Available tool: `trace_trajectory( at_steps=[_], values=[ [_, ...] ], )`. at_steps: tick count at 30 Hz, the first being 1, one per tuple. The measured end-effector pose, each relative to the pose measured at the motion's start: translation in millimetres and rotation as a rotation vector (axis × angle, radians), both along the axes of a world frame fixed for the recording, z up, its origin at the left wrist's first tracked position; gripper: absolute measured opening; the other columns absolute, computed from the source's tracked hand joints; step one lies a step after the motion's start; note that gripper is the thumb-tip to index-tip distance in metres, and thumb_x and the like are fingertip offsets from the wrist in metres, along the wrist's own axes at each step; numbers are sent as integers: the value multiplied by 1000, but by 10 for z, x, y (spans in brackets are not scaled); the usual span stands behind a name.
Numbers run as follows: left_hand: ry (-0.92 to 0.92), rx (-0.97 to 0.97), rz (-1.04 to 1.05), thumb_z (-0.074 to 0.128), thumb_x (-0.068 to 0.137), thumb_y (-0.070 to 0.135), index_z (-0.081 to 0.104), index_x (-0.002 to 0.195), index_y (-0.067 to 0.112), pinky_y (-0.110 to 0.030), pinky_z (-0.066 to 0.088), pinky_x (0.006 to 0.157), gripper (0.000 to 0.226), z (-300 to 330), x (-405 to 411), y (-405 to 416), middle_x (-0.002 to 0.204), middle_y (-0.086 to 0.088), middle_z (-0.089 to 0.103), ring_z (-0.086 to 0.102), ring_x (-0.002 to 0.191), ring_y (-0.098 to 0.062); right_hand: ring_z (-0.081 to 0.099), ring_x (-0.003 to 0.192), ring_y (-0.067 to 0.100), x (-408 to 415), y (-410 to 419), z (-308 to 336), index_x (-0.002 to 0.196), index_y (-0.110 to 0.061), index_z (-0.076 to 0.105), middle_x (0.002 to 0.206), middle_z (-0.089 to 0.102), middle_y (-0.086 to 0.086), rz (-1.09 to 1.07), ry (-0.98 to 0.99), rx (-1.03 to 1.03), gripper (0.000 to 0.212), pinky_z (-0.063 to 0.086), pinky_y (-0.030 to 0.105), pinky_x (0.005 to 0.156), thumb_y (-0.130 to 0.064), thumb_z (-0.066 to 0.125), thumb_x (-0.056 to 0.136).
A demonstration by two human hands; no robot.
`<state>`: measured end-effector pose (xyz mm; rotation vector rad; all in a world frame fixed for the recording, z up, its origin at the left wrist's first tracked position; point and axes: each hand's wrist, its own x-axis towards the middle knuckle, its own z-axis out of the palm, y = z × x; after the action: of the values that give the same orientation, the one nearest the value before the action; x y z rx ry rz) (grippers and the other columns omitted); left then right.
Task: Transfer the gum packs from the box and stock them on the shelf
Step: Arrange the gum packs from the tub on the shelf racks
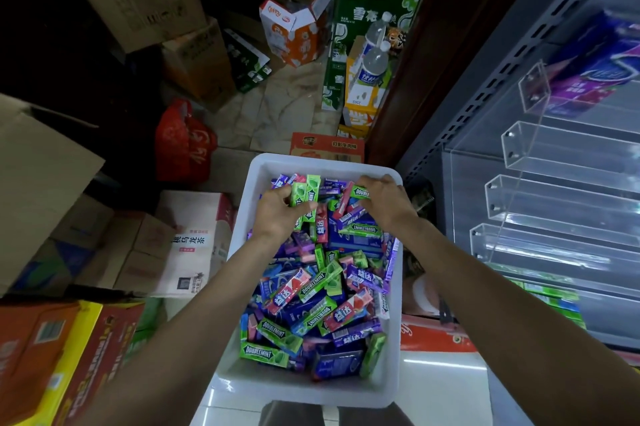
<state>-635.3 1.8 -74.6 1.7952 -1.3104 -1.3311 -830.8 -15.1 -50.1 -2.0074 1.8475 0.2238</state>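
Gum packs point(313, 290) lay heaped in the white box point(304, 391), green, purple, blue and pink mixed, long axes pointing every way; no sorting visible. The box sat directly below me, its long side running away from my body, which put the far end within reach of both hands.

My left hand point(277, 214) gripped 2 green packs point(304, 192) side by side, fingers curled round them, thumb on the near face. Their long axes stood roughly upright in the view, pointing away from me, ends lifted clear of the heap. I judged they were held parallel like that so they could slide into a slot together.

My right hand point(384, 200) was over the far right corner, fingers curled down onto a green Doublemint pack point(360, 193) whose long axis ran left to right. It looked like a pinch, but the fingertips were hidden among the packs, so I could not tell whether the pack was truly held.

The shelf point(540, 162) stood just to the right of the box, with clear acrylic dividers point(519, 145) forming lanes; most lanes looked unfilled, some green packs point(550, 294) in a lower one. Task judged early.

Beyond: cardboard cartons point(145, 252) stacked left, a red bag point(183, 141), green drink cases point(374, 10) at the back.
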Motion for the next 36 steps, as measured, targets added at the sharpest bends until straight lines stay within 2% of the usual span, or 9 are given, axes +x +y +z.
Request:
trace_trajectory(
  at_steps=[5,10,12,15,19,23,26,30,36],
  values=[
    [-16,4,16,75,79,19,40,62,4,-27,29,57,42,95,-5,42,60,-7,34,32,58,-17,41,125,26,-5,-1,-21,136,-16,44,132,50,12,-4,-107,-33,45,35,35,100,-16,55,93],
    [17,39,16,77,77,23,57,77,-8,-28,38,62,37,97,12,48,67,-14,52,45,63,-17,45,122,26,-5,81,-61,139,-12,42,137,43,10,58,-35,-41,42,43,33,97,-19,48,97],
    [43,26,16,76,78,19,65,86,-5,-30,46,70,28,94,13,67,80,-16,66,57,72,-19,44,123,26,17,133,-64,142,-13,36,142,35,9,67,-19,-51,42,46,32,93,-20,38,101],
    [100,51,26,76,78,18,67,93,-3,-35,51,84,28,132,23,127,93,-15,70,62,84,-20,57,109,30,80,167,-18,142,-10,33,136,43,11,30,-78,-78,47,46,36,90,-30,40,100],
    [184,80,32,81,69,35,64,93,5,-38,49,87,41,248,44,196,87,-4,62,59,80,-15,60,101,29,129,312,147,131,-7,47,125,56,12,-137,-423,-174,39,47,35,87,-22,52,96],
    [258,108,58,76,77,24,62,120,6,-19,48,64,48,423,-9,294,117,-6,66,60,111,-20,59,88,38,140,504,329,104,0,58,97,62,24,-353,-736,-151,25,47,39,75,-22,59,92],
    [284,64,27,74,80,20,67,106,9,-20,46,60,29,669,-147,372,94,1,70,64,92,-13,50,69,34,108,636,486,93,8,54,82,52,33,-474,-876,-132,30,43,37,68,-21,62,90],
    [336,0,-32,69,84,13,67,97,14,-13,47,50,14,971,-426,533,74,12,69,63,61,6,64,91,30,-35,833,764,86,-12,63,94,67,20,-536,-1059,-154,4,53,42,84,-9,63,88],
    [356,-38,-100,67,85,6,65,94,8,-9,42,47,9,1249,-1093,879,75,3,68,60,52,6,64,74,16,-655,1221,1008,87,-13,63,85,68,9,-566,-1164,-159,9,53,31,71,-3,62,88]
  ],
)
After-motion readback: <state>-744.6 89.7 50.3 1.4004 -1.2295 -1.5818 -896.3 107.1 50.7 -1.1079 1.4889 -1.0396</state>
